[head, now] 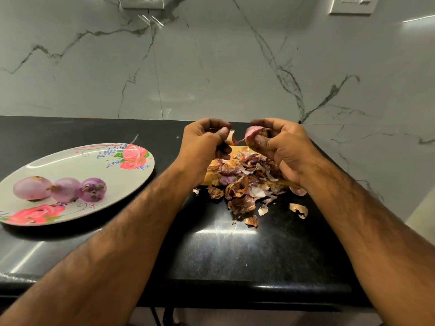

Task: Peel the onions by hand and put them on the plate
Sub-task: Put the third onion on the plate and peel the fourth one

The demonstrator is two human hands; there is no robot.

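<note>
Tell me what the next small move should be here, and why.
Probably the left hand should pull the skin strip it pinches away from the onion until it tears free. The strip looks attached to the onion held in the right hand, and brown skin shows on it, so it is not ready for the plate.

Countertop (235, 250): black speckled stone, polished, strong glare. Backsplash (211, 67): grey-veined marble-look slab, glossy. Plate (77, 165): glazed, smooth, printed roses; ceramic or melamine, cannot tell. Peeled onions (62, 189): smooth, faint sheen, purple. Peel heap (244, 180): dry, papery, crinkled, matt, brown and purple. Board (209, 177) under heap: yellowish wood, matt, mostly hidden.
</note>
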